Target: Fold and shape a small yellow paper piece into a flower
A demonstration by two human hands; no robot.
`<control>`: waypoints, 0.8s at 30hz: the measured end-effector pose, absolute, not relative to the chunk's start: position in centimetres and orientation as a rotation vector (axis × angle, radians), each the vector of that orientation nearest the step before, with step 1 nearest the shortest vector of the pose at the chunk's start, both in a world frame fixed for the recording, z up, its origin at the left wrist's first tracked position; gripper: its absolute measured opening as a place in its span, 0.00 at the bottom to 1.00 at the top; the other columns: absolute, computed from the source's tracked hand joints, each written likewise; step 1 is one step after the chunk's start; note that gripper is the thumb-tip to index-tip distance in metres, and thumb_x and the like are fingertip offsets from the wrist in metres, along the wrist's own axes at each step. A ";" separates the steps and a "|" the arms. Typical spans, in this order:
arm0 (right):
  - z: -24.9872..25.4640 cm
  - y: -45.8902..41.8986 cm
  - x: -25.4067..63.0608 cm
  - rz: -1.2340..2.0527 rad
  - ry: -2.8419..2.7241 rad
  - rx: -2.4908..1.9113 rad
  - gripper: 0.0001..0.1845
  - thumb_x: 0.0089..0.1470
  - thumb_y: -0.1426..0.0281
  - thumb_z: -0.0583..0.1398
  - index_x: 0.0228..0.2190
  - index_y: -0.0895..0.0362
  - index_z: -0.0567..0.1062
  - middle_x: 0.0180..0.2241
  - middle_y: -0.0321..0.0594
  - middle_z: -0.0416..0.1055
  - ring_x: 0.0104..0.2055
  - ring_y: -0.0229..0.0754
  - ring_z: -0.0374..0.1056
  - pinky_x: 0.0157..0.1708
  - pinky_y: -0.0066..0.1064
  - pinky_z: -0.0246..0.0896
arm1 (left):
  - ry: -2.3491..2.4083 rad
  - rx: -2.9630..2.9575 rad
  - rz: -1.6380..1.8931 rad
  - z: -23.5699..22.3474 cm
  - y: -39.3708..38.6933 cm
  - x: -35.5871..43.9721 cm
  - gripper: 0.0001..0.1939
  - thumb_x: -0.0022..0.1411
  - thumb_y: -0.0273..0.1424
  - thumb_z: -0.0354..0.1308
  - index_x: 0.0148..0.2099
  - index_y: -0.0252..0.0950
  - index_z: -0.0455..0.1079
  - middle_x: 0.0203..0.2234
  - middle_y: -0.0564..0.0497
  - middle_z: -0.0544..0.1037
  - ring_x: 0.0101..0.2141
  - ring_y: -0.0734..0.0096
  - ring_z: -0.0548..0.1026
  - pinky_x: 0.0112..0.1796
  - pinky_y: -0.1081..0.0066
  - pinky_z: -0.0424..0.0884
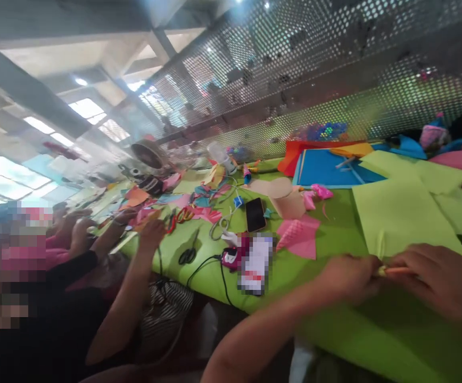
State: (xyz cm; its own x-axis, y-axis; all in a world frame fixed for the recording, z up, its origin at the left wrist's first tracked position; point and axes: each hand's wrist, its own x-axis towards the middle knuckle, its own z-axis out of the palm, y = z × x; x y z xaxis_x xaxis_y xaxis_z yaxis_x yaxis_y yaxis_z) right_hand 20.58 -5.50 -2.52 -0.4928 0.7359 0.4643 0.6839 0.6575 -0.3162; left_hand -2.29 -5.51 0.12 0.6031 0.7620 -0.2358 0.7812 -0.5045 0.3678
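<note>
At the right side of the green table, my left hand [346, 276] and my right hand [438, 274] meet with fingers closed. Between their fingertips is a small yellow-green strip [381, 247], apparently paper, its lower end hidden in my grip. A short orange bit [401, 271] shows along my right fingers; I cannot tell whether it belongs to the strip. Both hands are slightly blurred. Just beyond them lie large pale green paper sheets [398, 202].
Scissors [189, 252], a dark phone [255, 215], a pixelated phone [256, 266], cables and pink paper [300, 239] lie to the left. Blue sheets [330, 167] are at the back by a perforated metal screen [263, 101]. Co-workers' arms [125, 292] reach in at far left.
</note>
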 end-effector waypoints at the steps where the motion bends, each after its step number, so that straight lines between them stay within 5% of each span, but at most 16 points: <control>1: -2.0 -5.5 20.5 0.104 -2.339 -1.054 0.24 0.70 0.48 0.53 0.32 0.46 0.80 0.29 0.41 0.80 0.29 0.51 0.76 0.28 0.43 0.66 | 1.240 2.396 -0.061 0.1 -5.5 -2.3 0.21 0.75 0.46 0.53 0.59 0.37 0.70 0.36 0.44 0.85 0.39 0.52 0.84 0.40 0.62 0.77; 5: -0.5 -5.9 20.2 0.072 -2.373 -1.086 0.26 0.74 0.51 0.51 0.32 0.51 0.77 0.28 0.42 0.77 0.31 0.49 0.74 0.31 0.40 0.58 | 1.268 2.425 -0.057 0.2 -5.5 -2.3 0.21 0.77 0.48 0.50 0.56 0.37 0.71 0.37 0.43 0.85 0.40 0.52 0.83 0.41 0.62 0.75; 14: 1.5 -6.6 19.7 0.712 -2.158 -1.240 0.20 0.70 0.53 0.57 0.31 0.50 0.77 0.29 0.38 0.77 0.32 0.46 0.73 0.32 0.35 0.57 | 1.268 2.424 -0.065 0.1 -5.5 -2.0 0.18 0.77 0.46 0.51 0.55 0.38 0.69 0.35 0.44 0.84 0.39 0.53 0.82 0.42 0.62 0.74; 24: 2.2 -7.2 19.2 0.997 -1.900 -1.429 0.20 0.65 0.49 0.61 0.30 0.50 0.79 0.26 0.33 0.78 0.29 0.44 0.68 0.30 0.33 0.54 | 1.282 2.465 -0.099 0.6 -5.6 -1.5 0.19 0.79 0.47 0.48 0.55 0.37 0.68 0.37 0.42 0.84 0.39 0.53 0.83 0.42 0.61 0.75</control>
